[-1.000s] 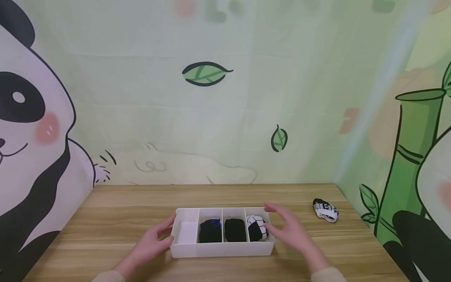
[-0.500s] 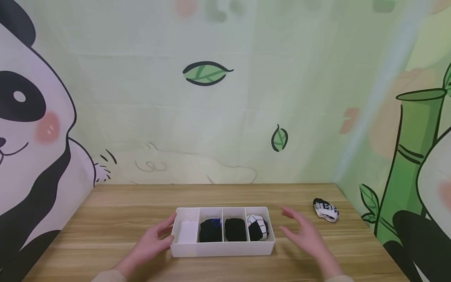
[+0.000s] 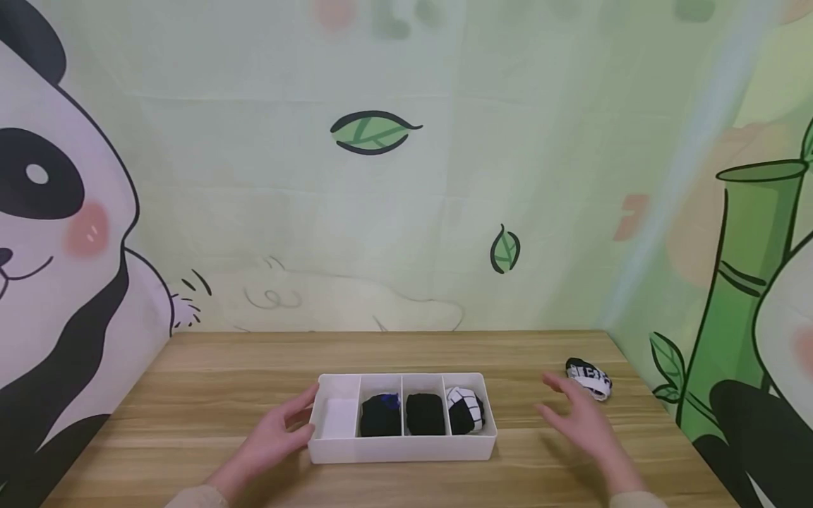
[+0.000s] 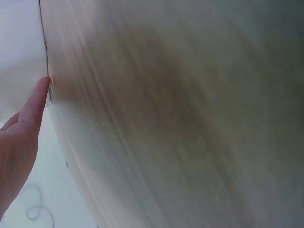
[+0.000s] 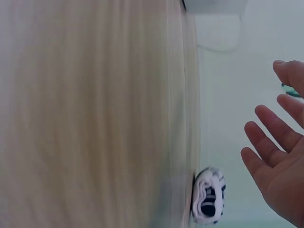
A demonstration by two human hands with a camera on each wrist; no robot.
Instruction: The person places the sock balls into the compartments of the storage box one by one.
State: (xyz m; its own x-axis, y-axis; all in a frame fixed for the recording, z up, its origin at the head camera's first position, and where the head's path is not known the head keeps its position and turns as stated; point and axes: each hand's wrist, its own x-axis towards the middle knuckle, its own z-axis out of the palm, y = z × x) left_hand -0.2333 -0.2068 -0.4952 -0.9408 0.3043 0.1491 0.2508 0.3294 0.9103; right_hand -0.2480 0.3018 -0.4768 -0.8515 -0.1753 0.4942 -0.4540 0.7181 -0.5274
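Observation:
A white divided box stands on the table, its leftmost compartment bare. In the others sit rolled socks: a black one with blue, a plain black one and a black-and-white checked one. My left hand touches the box's left end with extended fingers; in the left wrist view a fingertip of that hand meets the box wall. My right hand, fingers spread and holding nothing, hovers just left of and nearer than a black-and-white lettered rolled sock.
The wooden table ends at a cloth backdrop printed with pandas, leaves and bamboo. The backdrop also closes off the right side, near the lettered sock.
My right hand has left the checked sock's compartment and moved right across the table toward the lettered sock. My left hand and the box stay in place.

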